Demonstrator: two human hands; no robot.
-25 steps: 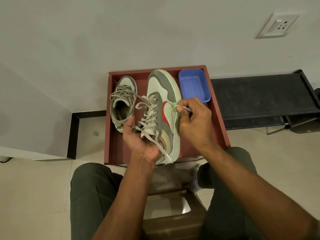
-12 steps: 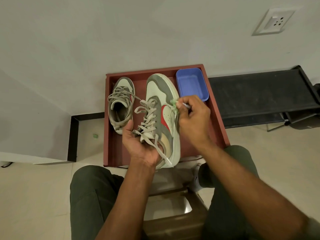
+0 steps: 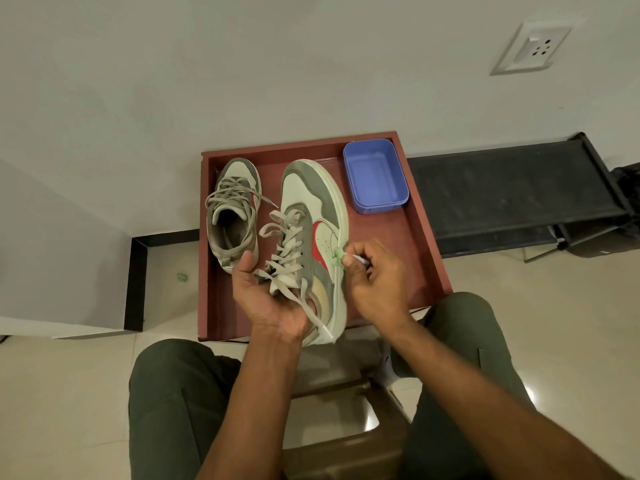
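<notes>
1. The left hand (image 3: 273, 299) grips the sneaker (image 3: 311, 202) at its heel end, palm up. Its fingers go under the shoe and its thumb stands up beside the loose laces.
2. The sneaker is held above the red-brown tray (image 3: 426, 258). It is rolled partly onto its side, with its toe pointing away toward the wall.
3. The right hand (image 3: 377, 282) pinches a green-tipped tool (image 3: 338, 257) by its white handle. The green tip touches the sneaker's pale sole edge about midway along the shoe.
4. A second sneaker (image 3: 235, 216) lies in the left part of the tray with its laces undone, just beside the left hand's thumb.
5. A blue container (image 3: 375, 176) sits in the tray's far right corner, near the held sneaker's toe.
6. A black rack (image 3: 512, 188) stands to the right of the tray, along the wall.
</notes>
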